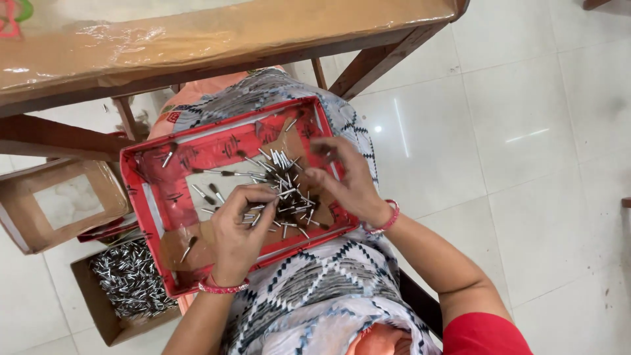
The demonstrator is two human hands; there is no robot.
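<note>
A red cardboard box lid (pixel 140 185) rests on my lap, over a patterned black-and-white cloth. Inside it lies a heap of small silver-and-black pins (pixel 287 187), with a few stray ones toward its left side. My left hand (pixel 238 227) curls over the heap's left edge, several pins gathered between its fingers. My right hand (pixel 346 181) reaches in from the right, fingertips pinched on pins at the top of the heap. Both wrists wear red bangles.
A brown carton (pixel 98 309) full of the same silver pins sits on the floor at lower left. An open brown box lid (pixel 20 217) lies left of the tray. A plastic-covered wooden table (pixel 217 33) spans the top. White tiled floor (pixel 526 164) is to the right.
</note>
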